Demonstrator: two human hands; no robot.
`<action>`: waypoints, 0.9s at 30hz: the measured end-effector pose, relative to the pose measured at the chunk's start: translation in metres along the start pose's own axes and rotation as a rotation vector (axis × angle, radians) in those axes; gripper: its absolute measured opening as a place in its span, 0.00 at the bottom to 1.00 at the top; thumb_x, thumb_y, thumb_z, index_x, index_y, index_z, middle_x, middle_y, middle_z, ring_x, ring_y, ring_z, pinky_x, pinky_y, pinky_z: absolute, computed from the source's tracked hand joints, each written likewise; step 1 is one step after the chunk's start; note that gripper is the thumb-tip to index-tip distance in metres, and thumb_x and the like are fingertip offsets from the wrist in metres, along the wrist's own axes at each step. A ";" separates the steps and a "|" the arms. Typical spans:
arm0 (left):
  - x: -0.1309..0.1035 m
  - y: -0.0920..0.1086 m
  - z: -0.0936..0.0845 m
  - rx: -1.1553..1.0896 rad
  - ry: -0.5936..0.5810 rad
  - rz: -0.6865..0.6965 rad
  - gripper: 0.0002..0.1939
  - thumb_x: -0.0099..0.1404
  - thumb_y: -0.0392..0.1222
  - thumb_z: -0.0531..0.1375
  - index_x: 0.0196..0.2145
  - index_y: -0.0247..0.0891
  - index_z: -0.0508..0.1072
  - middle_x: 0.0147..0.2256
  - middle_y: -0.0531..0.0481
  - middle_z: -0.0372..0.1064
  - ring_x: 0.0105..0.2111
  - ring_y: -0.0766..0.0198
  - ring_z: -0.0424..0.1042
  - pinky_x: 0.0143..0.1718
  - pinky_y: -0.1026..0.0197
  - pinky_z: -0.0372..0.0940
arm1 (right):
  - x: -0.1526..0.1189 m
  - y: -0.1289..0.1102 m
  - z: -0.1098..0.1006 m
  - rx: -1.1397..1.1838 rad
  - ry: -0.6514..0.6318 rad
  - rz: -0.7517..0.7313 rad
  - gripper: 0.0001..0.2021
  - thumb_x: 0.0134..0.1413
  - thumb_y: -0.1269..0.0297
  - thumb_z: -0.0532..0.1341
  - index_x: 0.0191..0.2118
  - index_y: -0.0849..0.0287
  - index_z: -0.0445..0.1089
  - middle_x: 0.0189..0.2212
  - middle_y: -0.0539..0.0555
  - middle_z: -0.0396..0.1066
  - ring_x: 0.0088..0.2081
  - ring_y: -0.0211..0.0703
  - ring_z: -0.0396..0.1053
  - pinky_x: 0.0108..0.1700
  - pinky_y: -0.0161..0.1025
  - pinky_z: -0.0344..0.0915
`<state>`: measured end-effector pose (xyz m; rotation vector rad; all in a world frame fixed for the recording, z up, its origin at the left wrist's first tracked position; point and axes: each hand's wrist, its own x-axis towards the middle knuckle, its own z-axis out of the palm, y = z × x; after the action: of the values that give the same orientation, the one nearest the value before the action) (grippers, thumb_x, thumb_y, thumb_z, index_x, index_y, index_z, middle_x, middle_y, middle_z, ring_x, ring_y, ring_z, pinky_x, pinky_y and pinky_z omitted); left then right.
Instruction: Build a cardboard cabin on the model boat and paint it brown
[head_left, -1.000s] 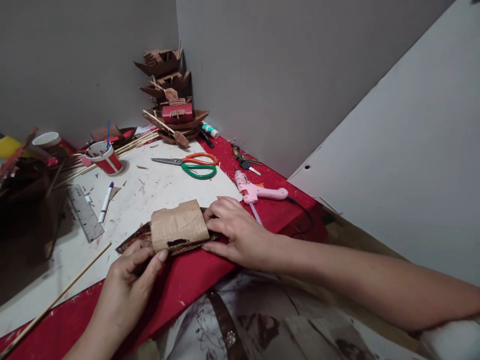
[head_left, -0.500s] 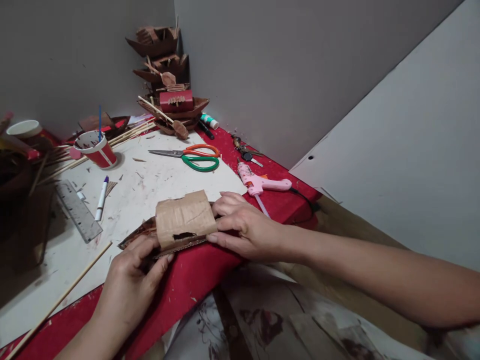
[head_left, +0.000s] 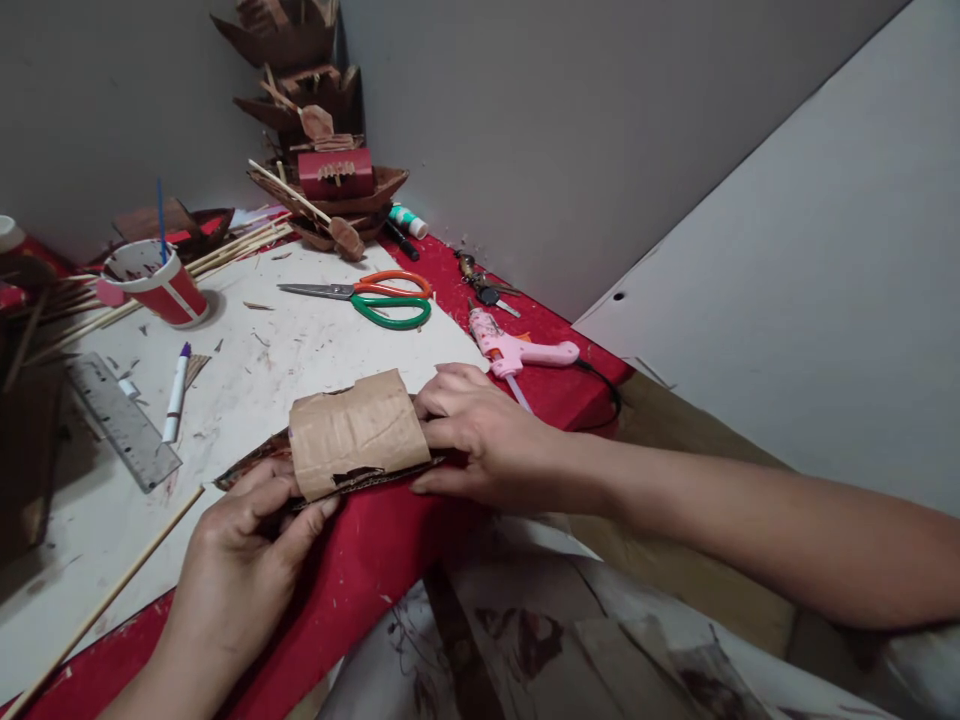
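A small cardboard model boat lies at the table's near edge, with a curved brown cardboard canopy over its middle. The canopy has a ragged cut in its near lower side. My left hand grips the boat's left part, thumb on the near side and fingers on the hull. My right hand is closed around the right end, its fingers against the canopy's right edge; part of the hull there is hidden. A thin wooden stick lies left of my left hand.
Scissors and a pink glue gun lie beyond the boat. To the left are a ruler, a marker and a paper cup with a blue stick. Finished-looking model boats are stacked in the corner.
The view has shifted slightly, so most things appear further left and higher. The right thumb has slid down off the canopy's near corner. Both hands stay on the boat.
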<state>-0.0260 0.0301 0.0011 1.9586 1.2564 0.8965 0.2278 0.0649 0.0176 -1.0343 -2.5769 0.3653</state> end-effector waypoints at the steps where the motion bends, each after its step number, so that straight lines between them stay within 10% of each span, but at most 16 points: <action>1: 0.000 0.001 0.000 0.005 0.001 0.001 0.07 0.61 0.40 0.62 0.39 0.46 0.78 0.38 0.54 0.75 0.40 0.63 0.73 0.42 0.64 0.66 | -0.001 -0.001 0.004 -0.025 0.053 0.010 0.11 0.49 0.56 0.68 0.33 0.60 0.76 0.35 0.57 0.72 0.41 0.49 0.64 0.55 0.52 0.52; 6: -0.001 0.008 0.000 0.067 0.017 0.005 0.09 0.62 0.41 0.62 0.41 0.46 0.78 0.41 0.53 0.75 0.42 0.62 0.73 0.44 0.63 0.65 | -0.008 -0.005 0.016 -0.029 0.207 0.031 0.08 0.55 0.59 0.64 0.32 0.59 0.73 0.32 0.53 0.72 0.41 0.46 0.65 0.61 0.55 0.44; 27: -0.005 0.000 0.007 0.090 -0.022 0.029 0.12 0.62 0.37 0.62 0.43 0.49 0.77 0.47 0.53 0.73 0.46 0.61 0.71 0.49 0.59 0.65 | -0.010 0.000 -0.003 0.297 0.176 0.066 0.04 0.57 0.64 0.64 0.32 0.58 0.73 0.31 0.50 0.74 0.41 0.40 0.70 0.62 0.54 0.45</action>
<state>-0.0220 0.0243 -0.0035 2.0559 1.2791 0.8440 0.2363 0.0582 0.0178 -0.9955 -2.2528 0.6226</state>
